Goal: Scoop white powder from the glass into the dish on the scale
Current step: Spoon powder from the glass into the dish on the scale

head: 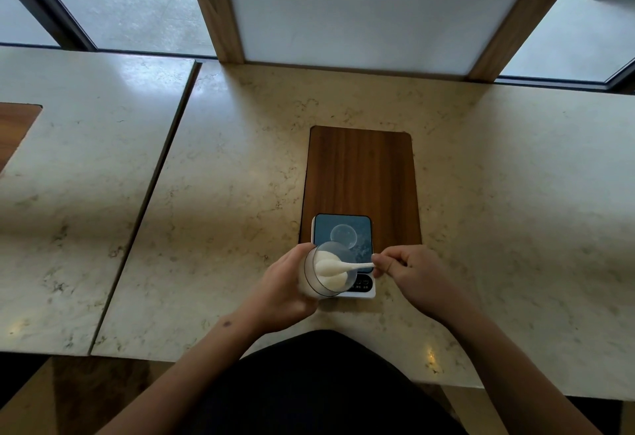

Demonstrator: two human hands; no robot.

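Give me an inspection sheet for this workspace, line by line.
Surface: pale marble counter with a wooden inlay.
Job's things: scale on the inlay's near end; clear dish on it; tilted glass holding white powder; loaded white spoon in its mouth.
Clutter: nothing seen.
Grippers: left hand holds the glass; right hand pinches the spoon handle.
Cables: nothing seen.
Surroundings: windows and a wood-framed panel behind.

Countertop [481, 159]: cream marble w/ grey-brown veining; inset panel [360, 173] dark brown wood grain. Scale [364, 292] white w/ dark blue-grey top, clear dish [343, 236]. Powder [331, 280] & spoon [343, 267] white, glass [321, 276] clear.
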